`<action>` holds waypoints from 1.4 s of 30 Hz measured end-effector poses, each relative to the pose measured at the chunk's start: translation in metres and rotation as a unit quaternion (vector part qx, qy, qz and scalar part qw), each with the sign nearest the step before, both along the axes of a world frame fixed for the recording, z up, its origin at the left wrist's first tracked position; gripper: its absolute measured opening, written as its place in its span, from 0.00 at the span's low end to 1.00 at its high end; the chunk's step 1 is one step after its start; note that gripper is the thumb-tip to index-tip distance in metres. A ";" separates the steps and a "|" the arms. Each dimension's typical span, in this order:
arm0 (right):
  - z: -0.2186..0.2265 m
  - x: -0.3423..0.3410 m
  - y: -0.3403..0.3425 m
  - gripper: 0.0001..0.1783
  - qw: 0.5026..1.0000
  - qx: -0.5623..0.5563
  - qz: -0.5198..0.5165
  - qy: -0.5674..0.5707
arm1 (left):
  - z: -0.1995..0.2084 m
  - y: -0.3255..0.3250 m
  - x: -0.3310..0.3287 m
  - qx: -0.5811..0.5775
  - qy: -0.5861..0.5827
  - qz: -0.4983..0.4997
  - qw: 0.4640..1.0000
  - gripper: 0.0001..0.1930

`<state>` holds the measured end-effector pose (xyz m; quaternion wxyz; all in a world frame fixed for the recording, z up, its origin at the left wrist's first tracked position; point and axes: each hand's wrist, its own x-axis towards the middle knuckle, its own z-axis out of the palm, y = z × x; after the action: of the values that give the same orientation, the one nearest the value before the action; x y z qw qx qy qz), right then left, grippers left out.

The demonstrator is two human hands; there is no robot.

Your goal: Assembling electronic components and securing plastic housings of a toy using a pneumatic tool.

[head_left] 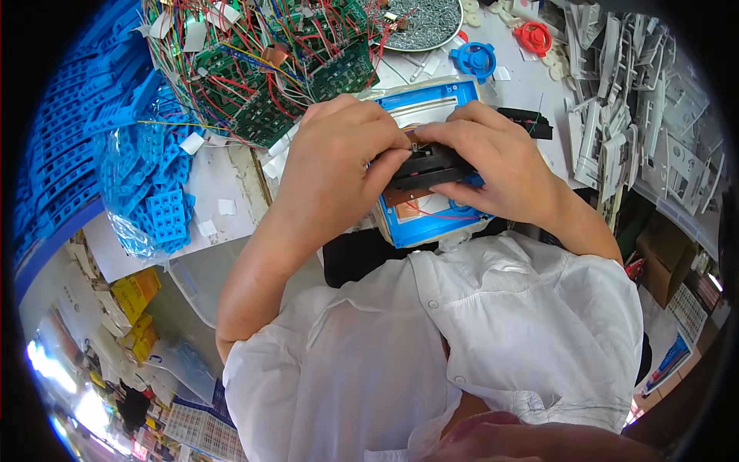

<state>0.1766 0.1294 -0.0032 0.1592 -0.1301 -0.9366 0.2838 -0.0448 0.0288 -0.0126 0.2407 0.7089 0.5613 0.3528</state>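
A black plastic part (425, 163) lies over an open blue plastic casing (408, 235) near the table's front edge. At the part's left end my left hand (335, 158) is closed, thumb and forefinger pinching its upper edge. My right hand (500, 158) grips its right side, with the forefinger along the top and the thumb underneath. A strip of brown circuit board (400, 195) shows below the black part. From there a thin red wire (443, 215) runs across the casing. Whatever sits right between the fingertips is too small to make out.
Green circuit boards (265, 108) with tangled wires pile up at the back left. Blue plastic parts (58, 146) and a bag of blue keypads (165, 212) fill the left. A round tray (419, 27) and blue ring (473, 60) stand behind. White plastic parts (616, 146) are heaped right.
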 end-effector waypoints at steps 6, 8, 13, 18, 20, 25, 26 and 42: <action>0.000 -0.004 0.003 0.32 1.000 -0.005 0.025 0.004 | 0.004 0.008 -0.007 -0.015 0.045 -0.055 0.997 0.05; 0.001 -0.004 0.003 0.33 1.000 -0.008 0.025 0.000 | 0.008 0.012 -0.009 -0.013 0.058 -0.065 0.996 0.05; 0.001 -0.005 0.002 0.33 1.000 -0.022 0.011 -0.002 | 0.008 0.014 -0.010 -0.001 0.074 -0.067 0.995 0.05; 0.002 -0.004 0.001 0.32 1.000 -0.022 0.011 -0.009 | 0.009 0.015 -0.010 -0.012 0.058 -0.069 0.996 0.05; 0.002 -0.005 0.002 0.31 1.000 -0.019 0.020 -0.009 | 0.008 0.015 -0.010 -0.012 0.047 -0.074 0.996 0.05; 0.002 -0.006 0.001 0.29 0.999 -0.006 0.035 -0.007 | 0.005 0.020 -0.016 -0.019 0.038 -0.128 0.991 0.05; 0.003 -0.006 0.001 0.28 0.999 -0.006 0.038 -0.009 | 0.006 0.021 -0.016 -0.026 0.044 -0.132 0.990 0.05; 0.013 -0.010 0.002 0.21 0.995 0.030 0.070 -0.059 | 0.015 0.003 -0.006 -0.081 0.056 -0.103 0.990 0.05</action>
<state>0.1663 0.1316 0.0102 0.0875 -0.0755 -0.9593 0.2577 -0.0506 0.0321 0.0022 0.3000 0.7598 0.5249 0.2391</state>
